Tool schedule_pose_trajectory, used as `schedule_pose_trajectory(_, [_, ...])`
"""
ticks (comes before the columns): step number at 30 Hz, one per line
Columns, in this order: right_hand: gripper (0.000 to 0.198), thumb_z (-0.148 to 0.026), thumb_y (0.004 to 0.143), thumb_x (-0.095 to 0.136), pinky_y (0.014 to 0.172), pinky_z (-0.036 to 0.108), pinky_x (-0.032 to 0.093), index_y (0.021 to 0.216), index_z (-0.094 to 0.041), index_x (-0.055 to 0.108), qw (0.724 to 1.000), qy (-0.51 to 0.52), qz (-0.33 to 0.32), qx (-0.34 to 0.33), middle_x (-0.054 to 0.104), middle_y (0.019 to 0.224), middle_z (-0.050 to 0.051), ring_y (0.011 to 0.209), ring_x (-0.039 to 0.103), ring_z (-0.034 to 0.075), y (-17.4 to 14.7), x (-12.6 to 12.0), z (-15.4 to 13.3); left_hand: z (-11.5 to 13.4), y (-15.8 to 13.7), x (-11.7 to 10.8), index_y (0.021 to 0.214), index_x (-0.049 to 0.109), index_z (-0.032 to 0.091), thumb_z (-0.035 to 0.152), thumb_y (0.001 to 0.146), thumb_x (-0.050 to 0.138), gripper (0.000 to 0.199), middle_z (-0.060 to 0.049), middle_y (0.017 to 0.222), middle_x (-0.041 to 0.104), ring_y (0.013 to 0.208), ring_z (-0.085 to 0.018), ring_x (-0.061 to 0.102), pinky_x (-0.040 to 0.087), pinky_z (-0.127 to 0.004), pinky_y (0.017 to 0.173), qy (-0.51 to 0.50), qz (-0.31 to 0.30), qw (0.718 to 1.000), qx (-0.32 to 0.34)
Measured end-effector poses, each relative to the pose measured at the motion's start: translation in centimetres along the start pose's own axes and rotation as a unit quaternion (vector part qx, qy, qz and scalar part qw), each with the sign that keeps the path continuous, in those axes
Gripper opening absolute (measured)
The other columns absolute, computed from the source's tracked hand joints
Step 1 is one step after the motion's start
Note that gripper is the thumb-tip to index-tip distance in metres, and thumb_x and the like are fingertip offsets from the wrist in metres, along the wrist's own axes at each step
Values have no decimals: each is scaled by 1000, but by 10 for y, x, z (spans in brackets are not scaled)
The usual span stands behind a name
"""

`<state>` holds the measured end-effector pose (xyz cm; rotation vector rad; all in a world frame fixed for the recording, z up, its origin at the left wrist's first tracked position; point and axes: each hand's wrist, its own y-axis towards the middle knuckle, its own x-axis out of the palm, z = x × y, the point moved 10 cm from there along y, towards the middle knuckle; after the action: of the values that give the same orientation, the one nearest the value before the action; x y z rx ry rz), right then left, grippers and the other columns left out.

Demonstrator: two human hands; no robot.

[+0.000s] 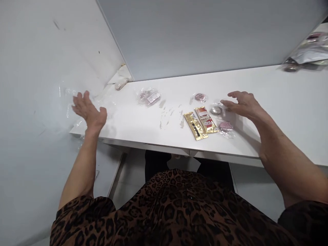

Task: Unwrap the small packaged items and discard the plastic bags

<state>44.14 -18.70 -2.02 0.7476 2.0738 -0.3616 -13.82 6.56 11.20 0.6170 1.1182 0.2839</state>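
Note:
My left hand (pixel 88 111) is at the left end of the white table, fingers spread and nothing gripped. Crumpled clear plastic (pixel 110 106) lies around and behind it. My right hand (pixel 242 104) hovers with thumb and fingers apart, just right of a greyish round piece in a clear wrapper (pixel 216 110). Close by are a pink round piece in a clear wrapper (pixel 226 126) and a dark red wrapped round piece (pixel 200 97). Two gold sachets, one plain gold (pixel 195 125) and one with red and white print (pixel 206 119), lie side by side at the table's middle.
Wrapped pinkish pieces with a white label (pixel 150 96) lie left of centre. A small wrapped item (pixel 121 84) sits in the back left corner. More plastic packets (pixel 311 51) are piled at the far right. A grey panel (pixel 205 34) closes off the back of the table (pixel 143 123).

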Motion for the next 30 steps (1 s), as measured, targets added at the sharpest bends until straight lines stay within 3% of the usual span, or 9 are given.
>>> schedule_pose_trajectory(3, [51, -44, 92, 73, 107, 53, 35, 131, -13, 63, 998, -57, -25, -9, 57, 138, 29, 131, 45, 40, -1, 6, 16, 88, -37, 29, 154, 41, 19, 30, 76, 62, 82, -13, 167, 43, 160, -33, 32, 20, -54, 135, -75, -43, 988, 131])
schedule_pose_trajectory(6, [42, -35, 88, 79, 95, 43, 39, 121, -14, 64, 999, -28, -27, -8, 64, 121, 23, 111, 53, 31, -3, 11, 22, 174, -87, 68, 152, 47, 22, 31, 85, 57, 68, -12, 160, 52, 154, -30, 41, 29, -54, 131, -169, -128, 952, 219])
schedule_pose_trajectory(9, [37, -24, 75, 88, 77, 36, 39, 103, -19, 64, 995, 83, 8, 48, 65, 93, 9, 86, 53, 20, -3, 3, 34, 245, -132, 104, 150, 50, 21, 28, 90, 53, 61, -12, 158, 55, 151, -29, 46, 34, -52, 129, -226, -209, 915, 259])
schedule_pose_trajectory(12, [41, -12, 63, 91, 65, 33, 36, 83, -23, 56, 959, 264, 35, 94, 60, 74, 1, 72, 50, 15, -3, -7, 44, 292, -160, 135, 150, 52, 18, 28, 93, 51, 58, -14, 157, 56, 147, -28, 49, 39, -48, 126, -257, -286, 889, 250])
schedule_pose_trajectory(14, [44, -11, 59, 91, 61, 32, 35, 76, -23, 53, 925, 370, 27, 84, 61, 73, 1, 69, 51, 14, -2, -11, 38, 310, -170, 150, 150, 52, 16, 32, 97, 49, 55, -16, 156, 56, 146, -29, 50, 40, -48, 124, -263, -320, 880, 232])
schedule_pose_trajectory(16, [41, -16, 58, 92, 61, 32, 37, 74, -22, 56, 911, 409, -14, 56, 65, 77, 3, 69, 53, 14, -1, -6, 22, 321, -177, 161, 151, 52, 15, 35, 99, 48, 55, -17, 156, 56, 146, -30, 50, 40, -49, 123, -258, -343, 876, 219])
schedule_pose_trajectory(20, [36, -34, 65, 94, 61, 32, 38, 73, -21, 61, 949, 290, -119, 37, 65, 78, 6, 70, 53, 16, -8, 28, -12, 323, -186, 174, 152, 51, 19, 37, 100, 49, 55, -15, 157, 55, 146, -31, 49, 39, -52, 123, -238, -359, 879, 206])
schedule_pose_trajectory(25, [32, -33, 76, 83, 61, 31, 34, 71, -22, 53, 990, 92, -91, -53, 59, 73, 3, 70, 48, 16, -17, 46, -48, 322, -190, 175, 151, 52, 18, 35, 102, 47, 53, -14, 156, 56, 145, -29, 49, 38, -48, 123, -225, -353, 881, 221])
schedule_pose_trajectory(30, [33, -34, 71, 81, 59, 29, 35, 75, -24, 50, 981, 182, -60, -44, 54, 69, -1, 69, 46, 15, -22, 46, -46, 322, -190, 173, 147, 56, 21, 33, 101, 48, 48, -12, 153, 59, 143, -29, 52, 40, -48, 121, -224, -335, 885, 233])
